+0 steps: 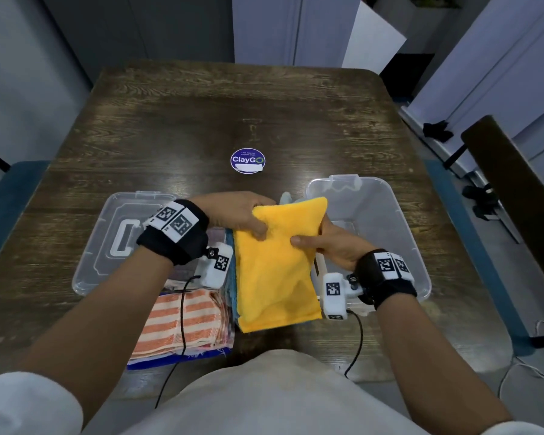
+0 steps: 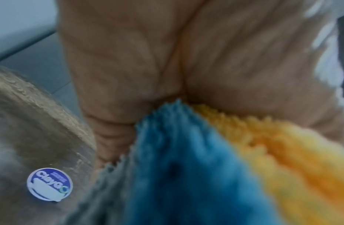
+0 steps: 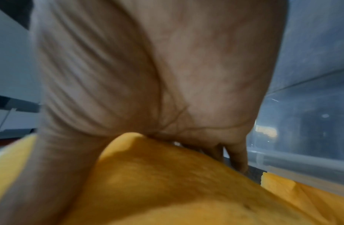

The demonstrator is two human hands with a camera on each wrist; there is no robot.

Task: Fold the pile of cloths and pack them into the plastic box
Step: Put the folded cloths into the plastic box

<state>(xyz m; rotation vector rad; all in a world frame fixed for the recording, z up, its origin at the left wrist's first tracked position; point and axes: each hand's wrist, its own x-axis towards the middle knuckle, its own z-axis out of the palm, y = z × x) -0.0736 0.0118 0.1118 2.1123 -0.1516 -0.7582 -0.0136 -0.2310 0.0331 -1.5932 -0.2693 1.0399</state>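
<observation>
Close up, the left hand (image 2: pixel 128 60) and right hand (image 3: pixel 148 68) fill their wrist views, blurred, with most fingers hidden. From the head view, the left hand pinches the yellow cloth (image 1: pixel 274 271) at its far left edge, thumb on top. A blue cloth (image 2: pixel 186 167) is caught in the same grip. The right hand grasps the opposite edge, fingers tucked beneath. The plastic box (image 1: pixel 399 221) stands just right of the right hand, its near wall partly hidden by the wrist. Striped cloths (image 1: pixel 186 321) lie under the left forearm, half covered.
</observation>
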